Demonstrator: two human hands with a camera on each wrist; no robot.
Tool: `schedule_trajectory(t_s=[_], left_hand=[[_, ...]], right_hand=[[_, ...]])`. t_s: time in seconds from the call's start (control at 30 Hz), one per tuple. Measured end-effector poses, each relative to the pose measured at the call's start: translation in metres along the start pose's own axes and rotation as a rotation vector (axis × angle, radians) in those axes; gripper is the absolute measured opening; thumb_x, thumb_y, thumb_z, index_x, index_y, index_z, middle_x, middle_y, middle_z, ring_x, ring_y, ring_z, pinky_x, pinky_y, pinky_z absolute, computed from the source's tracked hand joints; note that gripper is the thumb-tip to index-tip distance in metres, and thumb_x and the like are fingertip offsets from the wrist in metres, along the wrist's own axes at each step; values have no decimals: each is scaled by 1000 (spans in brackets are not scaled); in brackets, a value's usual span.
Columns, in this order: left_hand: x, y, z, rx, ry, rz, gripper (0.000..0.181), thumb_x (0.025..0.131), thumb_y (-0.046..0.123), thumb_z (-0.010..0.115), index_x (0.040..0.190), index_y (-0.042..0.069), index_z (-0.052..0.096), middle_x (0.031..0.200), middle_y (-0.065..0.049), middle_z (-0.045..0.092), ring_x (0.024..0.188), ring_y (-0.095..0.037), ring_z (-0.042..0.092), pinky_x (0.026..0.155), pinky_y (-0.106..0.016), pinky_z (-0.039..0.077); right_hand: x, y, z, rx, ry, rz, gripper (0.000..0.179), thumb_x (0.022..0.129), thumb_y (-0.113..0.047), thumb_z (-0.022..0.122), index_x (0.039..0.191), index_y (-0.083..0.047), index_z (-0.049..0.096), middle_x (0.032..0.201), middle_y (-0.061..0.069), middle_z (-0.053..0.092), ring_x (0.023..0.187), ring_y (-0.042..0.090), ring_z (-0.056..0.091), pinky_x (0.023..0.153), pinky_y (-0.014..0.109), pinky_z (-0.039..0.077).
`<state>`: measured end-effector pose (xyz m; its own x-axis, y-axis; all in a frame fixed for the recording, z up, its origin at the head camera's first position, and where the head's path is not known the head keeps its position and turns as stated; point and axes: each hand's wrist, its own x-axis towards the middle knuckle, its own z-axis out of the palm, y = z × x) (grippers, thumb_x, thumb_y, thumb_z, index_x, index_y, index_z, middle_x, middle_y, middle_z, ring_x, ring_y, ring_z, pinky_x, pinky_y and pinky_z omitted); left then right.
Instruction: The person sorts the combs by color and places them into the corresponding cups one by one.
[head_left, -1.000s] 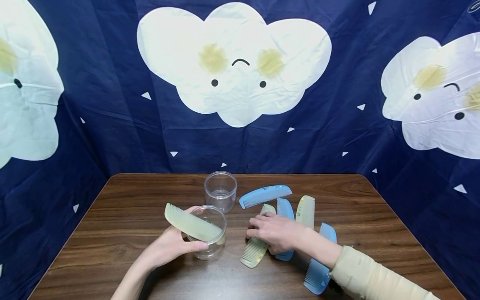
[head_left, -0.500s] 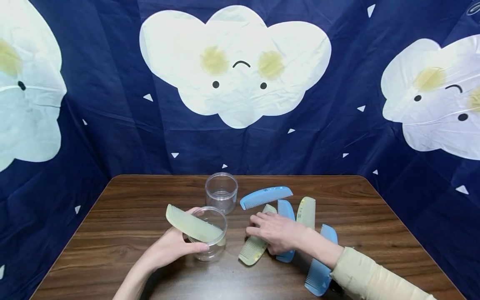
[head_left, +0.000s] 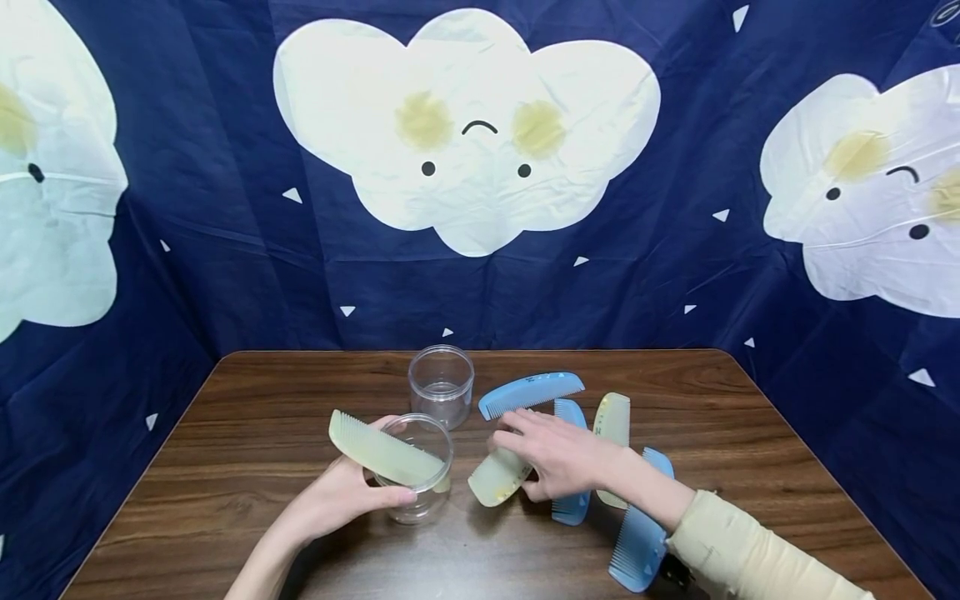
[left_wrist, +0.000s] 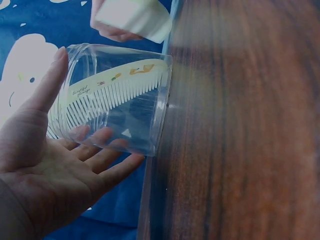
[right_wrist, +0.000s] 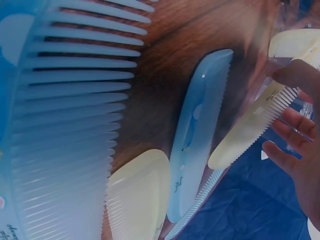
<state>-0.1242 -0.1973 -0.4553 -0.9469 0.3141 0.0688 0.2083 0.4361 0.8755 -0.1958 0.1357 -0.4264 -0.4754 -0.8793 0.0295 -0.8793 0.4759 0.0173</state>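
Note:
My left hand (head_left: 348, 492) holds a clear plastic jar (head_left: 420, 510) round its side, the thumb near the rim. A pale yellow comb (head_left: 375, 446) leans in that jar, one end sticking out to the left; its printed spine and teeth show through the wall in the left wrist view. To the right, my right hand (head_left: 558, 452) pinches a second pale yellow comb (head_left: 498, 479), raised slightly off the table and tilted. In the right wrist view this held comb (right_wrist: 250, 130) lies between thumb and fingers, teeth towards the fingers.
A second clear jar (head_left: 442, 408) stands behind the held one. Around my right hand lie a blue comb (head_left: 532, 390) at the back, another blue comb (head_left: 572, 510) under the hand, a pale yellow comb (head_left: 613, 421), and a blue comb (head_left: 637, 554) beside the sleeve. A curtain (head_left: 480, 300) hangs behind the table.
My right hand has lifted the pale yellow comb off the table and turned it so its near end points left. The left hand, jar and leaning comb have stayed in place.

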Motion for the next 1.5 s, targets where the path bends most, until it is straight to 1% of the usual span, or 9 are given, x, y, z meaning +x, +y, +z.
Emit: schedule_trajectory(t_s=[0.2,0.33,0.47,0.63,0.77,0.97,1.13,1.27,1.5], left_hand=[[2,1,0,-4,-8,-4,90,81,34,87,155,20,37,159,-15,46,148,-37,41,110,-41,44],[1,1,0,-8,-7,-7,90,81,33,87,155,21,37,158,-15,47,147,-37,41,109,-36,44],[1,1,1,-6,0,-4,90,81,33,87,155,21,38,158,-13,48,146,-35,43,107,-24,43],[1,1,0,-8,-1,8,90,81,33,87,155,19,37,158,-13,47,147,-35,41,107,-23,43],[1,1,0,-10,-5,11,89,82,33,87,154,20,37,159,-14,47,148,-36,40,108,-28,44],[1,1,0,-1,-3,18,88,82,33,87,154,20,37,159,-13,47,148,-36,40,108,-28,44],[1,1,0,-4,-3,23,88,82,33,86,154,20,37,159,-13,47,148,-36,40,107,-27,44],[1,1,0,-4,-4,20,87,82,32,87,153,21,38,158,-13,47,147,-38,41,106,-26,44],[1,1,0,-14,-11,18,86,82,31,86,153,22,38,157,-14,48,146,-38,43,104,-27,46]], right_hand=[[0,2,-3,69,101,12,60,75,-34,81,127,-27,54,116,-9,53,97,6,51,77,22,51],[2,1,-7,89,151,26,58,76,-37,81,126,-26,54,116,-10,54,97,5,51,74,21,51],[3,0,-13,139,180,59,56,79,-40,79,128,-27,54,121,-10,55,100,5,51,73,20,51],[5,1,-19,230,243,87,55,81,-40,78,128,-26,54,125,-10,55,100,7,54,71,18,49],[7,2,-25,306,323,75,53,80,-35,79,125,-23,54,123,-9,56,101,9,57,74,21,52],[13,0,-34,417,395,85,54,82,-32,80,126,-23,50,121,-7,57,111,10,60,91,35,58],[16,-4,-41,492,411,153,56,84,-34,80,130,-27,49,123,-9,55,112,9,61,92,29,57],[21,-5,-45,548,444,163,56,83,-32,80,129,-28,49,120,-10,54,111,8,60,95,32,56],[31,-9,-49,593,516,166,56,82,-31,81,129,-26,51,117,-7,57,107,9,61,94,32,55]])
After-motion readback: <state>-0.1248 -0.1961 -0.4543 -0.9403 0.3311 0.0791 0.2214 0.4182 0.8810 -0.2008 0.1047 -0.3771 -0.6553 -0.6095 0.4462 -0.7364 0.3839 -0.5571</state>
